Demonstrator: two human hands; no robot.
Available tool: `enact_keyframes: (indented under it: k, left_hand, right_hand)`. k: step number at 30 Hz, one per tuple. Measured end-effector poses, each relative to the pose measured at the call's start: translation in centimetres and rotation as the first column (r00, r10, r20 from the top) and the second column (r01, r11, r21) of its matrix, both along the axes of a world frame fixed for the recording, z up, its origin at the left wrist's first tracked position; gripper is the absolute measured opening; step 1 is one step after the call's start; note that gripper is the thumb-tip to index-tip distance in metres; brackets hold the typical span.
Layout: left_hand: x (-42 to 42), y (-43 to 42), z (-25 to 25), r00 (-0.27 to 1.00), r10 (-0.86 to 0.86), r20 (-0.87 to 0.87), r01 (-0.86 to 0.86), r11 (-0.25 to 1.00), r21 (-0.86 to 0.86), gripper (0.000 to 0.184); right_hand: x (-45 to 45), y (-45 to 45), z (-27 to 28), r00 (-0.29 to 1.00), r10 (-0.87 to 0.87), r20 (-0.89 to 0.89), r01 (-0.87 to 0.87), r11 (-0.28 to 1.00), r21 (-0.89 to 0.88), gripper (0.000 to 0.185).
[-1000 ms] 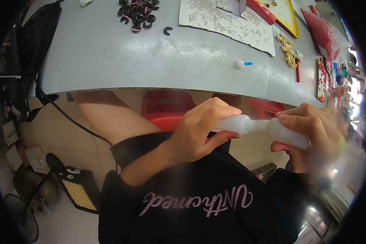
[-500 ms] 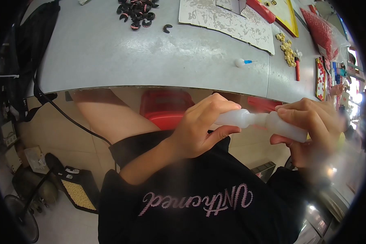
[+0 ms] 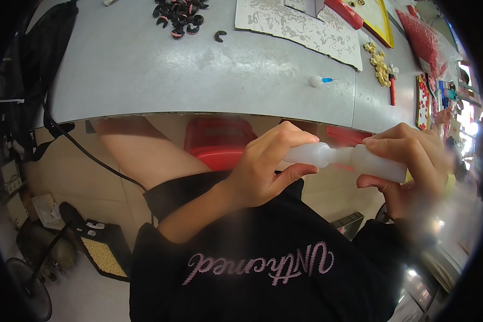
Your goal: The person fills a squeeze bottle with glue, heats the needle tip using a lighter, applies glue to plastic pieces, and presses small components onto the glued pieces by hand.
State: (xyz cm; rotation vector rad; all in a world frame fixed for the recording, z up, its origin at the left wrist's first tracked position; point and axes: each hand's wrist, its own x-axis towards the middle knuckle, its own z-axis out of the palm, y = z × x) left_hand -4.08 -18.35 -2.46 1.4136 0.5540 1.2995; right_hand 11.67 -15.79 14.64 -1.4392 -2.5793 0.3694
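Observation:
My left hand (image 3: 268, 163) is closed round a small translucent white plastic bottle (image 3: 309, 154), thumb below and fingers above. A second white bottle (image 3: 380, 164) sits in my right hand (image 3: 410, 161), pinched between thumb and fingers. The bottles lie nearly level, necks facing each other and meeting or almost meeting; I cannot tell if one neck is inside the other. Both are held in the air above my lap, just off the table's near edge. On the table beyond them is a white cap with a blue needle tip (image 3: 323, 81).
The grey table (image 3: 198, 75) carries a pile of black curved pieces (image 3: 180, 16), a stained white board (image 3: 300, 32), yellowish pieces (image 3: 381, 70) and a red-handled tool (image 3: 393, 91). A bag of red material (image 3: 424, 43) lies at far right. A red stool (image 3: 217, 142) stands underneath.
Both hands keep their grip on the bottles, with only a very slight shift of the right hand and its bottle. Nothing on the table has visibly moved.

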Motion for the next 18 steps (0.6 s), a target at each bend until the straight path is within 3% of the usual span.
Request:
enact_keyframes:
  k: [8, 13, 18]
  left_hand:
    - [0.01, -0.05, 0.12, 1.000, -0.003, 0.002, 0.003, 1.000, -0.010, 0.037]
    - [-0.01, -0.07, 0.14, 1.000, -0.011, 0.007, 0.011, 1.000, -0.012, 0.037]
    - [0.42, 0.05, 0.06, 0.998, 0.065, 0.021, -0.065, 0.998, 0.008, 0.034]
  right_hand:
    - [0.41, 0.13, -0.26, 0.998, 0.062, -0.016, -0.062, 0.998, 0.024, 0.043]
    - [-0.15, 0.21, 0.43, 1.000, 0.004, 0.013, -0.003, 1.000, -0.026, 0.043]
    - [0.11, 0.37, 0.24, 1.000, 0.018, 0.013, -0.017, 1.000, -0.022, 0.042]
